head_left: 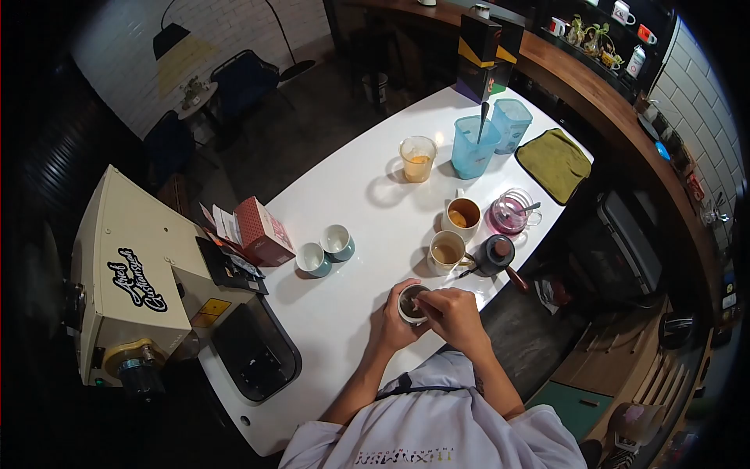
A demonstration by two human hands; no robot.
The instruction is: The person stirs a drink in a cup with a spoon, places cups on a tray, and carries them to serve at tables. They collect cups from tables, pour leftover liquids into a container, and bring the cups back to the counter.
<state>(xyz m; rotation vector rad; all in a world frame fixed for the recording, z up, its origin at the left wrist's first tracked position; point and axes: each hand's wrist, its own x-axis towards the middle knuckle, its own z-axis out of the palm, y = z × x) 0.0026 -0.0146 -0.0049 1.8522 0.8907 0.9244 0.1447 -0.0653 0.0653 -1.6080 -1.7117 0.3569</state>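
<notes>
While the left hand (396,331) wraps one round cup (401,315), the right hand (457,314) bunches, its grip unclear. Two glossy cups (343,255) stand left.

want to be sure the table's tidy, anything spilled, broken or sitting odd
No spill or damage stands out around the cup held in the left hand. One oddity: the brown handle of the dark pot seems to jut past the edge of the white table, where it might get knocked.
</notes>
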